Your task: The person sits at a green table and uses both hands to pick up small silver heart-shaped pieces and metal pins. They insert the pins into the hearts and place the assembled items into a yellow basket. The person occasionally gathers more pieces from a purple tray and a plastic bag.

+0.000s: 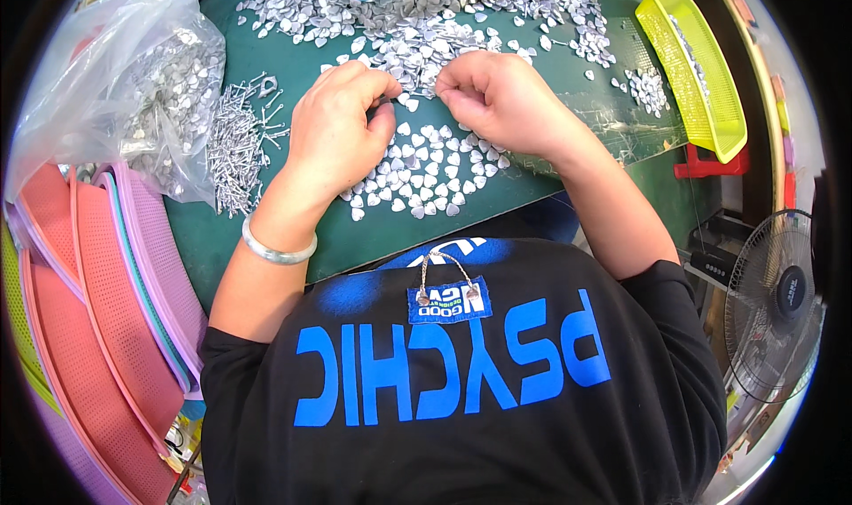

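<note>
My left hand, with a pale bangle on its wrist, is closed in a pinch over the green table. Facing it across a small gap, my right hand also has its fingertips pressed together. Something thin and silvery shows by the fingertips, too small to name. Behind the hands lies a heap of small silver heart-shaped pieces. More loose silver hearts are spread nearer to me, between my forearms. Left of my left hand is a bundle of thin silver metal strips.
A clear plastic bag of hearts stands at the left, above stacked pink and purple perforated baskets. A yellow-green basket sits at the right table edge, near a small heap of hearts. Below are a red stool and a fan.
</note>
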